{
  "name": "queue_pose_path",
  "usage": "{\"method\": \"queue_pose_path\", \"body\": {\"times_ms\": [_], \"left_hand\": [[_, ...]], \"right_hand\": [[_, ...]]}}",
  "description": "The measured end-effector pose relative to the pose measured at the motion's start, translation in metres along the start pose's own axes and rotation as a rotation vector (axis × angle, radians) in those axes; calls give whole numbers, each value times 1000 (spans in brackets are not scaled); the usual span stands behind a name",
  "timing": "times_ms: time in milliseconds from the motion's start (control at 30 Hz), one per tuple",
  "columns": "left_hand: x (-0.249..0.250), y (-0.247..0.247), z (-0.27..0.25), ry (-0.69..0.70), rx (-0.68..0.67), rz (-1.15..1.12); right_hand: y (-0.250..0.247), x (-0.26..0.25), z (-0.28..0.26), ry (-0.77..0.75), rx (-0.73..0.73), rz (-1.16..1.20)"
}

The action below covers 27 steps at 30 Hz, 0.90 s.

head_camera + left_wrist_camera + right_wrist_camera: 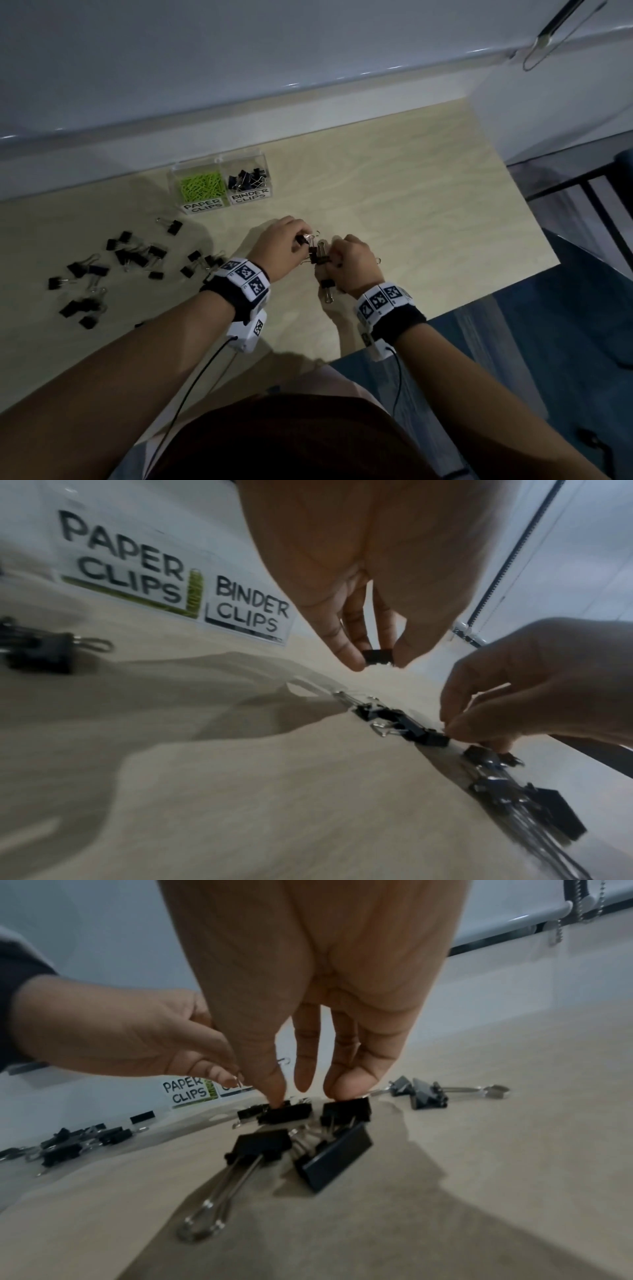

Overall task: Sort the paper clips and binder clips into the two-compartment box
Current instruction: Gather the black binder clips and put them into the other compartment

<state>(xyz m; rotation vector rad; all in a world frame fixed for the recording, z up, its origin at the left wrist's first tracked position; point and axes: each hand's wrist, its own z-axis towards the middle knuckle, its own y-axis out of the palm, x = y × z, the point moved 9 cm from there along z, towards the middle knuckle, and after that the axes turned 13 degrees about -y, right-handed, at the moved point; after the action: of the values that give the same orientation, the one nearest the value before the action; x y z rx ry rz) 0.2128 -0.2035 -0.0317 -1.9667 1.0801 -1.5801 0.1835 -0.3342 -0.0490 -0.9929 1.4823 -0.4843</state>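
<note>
A clear two-compartment box (176, 171) stands at the table's back; it holds green paper clips (200, 186) on the left and black binder clips (246, 180) on the right. My left hand (377, 662) pinches one small black binder clip (377, 655) between thumb and finger, just above the table. Close to its right, my right hand (308, 1096) curls down over a cluster of binder clips (286, 1114), thumb and fingertips gripping one of them. Two more clips (334, 1158) lie just in front of that hand.
Several loose black binder clips (120, 267) are scattered on the wooden table (411, 205) to the left of my hands. One more clip (428, 1093) lies to the right. A wall runs behind the box, and the table's edge is near on the right.
</note>
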Motion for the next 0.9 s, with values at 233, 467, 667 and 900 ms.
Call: {"method": "queue_pose_path", "body": {"times_ms": [233, 467, 667, 900], "left_hand": [[-8, 10, -6, 53, -61, 79], [-10, 24, -15, 126, -38, 248], [-12, 23, -16, 124, -108, 285], [-13, 19, -11, 75, -40, 360]], "right_hand": [[14, -19, 6, -12, -9, -87], [-14, 5, 7, -26, 77, -10], [-1, -15, 9, -114, 27, -28], [19, -37, 21, -91, 19, -69]]}}
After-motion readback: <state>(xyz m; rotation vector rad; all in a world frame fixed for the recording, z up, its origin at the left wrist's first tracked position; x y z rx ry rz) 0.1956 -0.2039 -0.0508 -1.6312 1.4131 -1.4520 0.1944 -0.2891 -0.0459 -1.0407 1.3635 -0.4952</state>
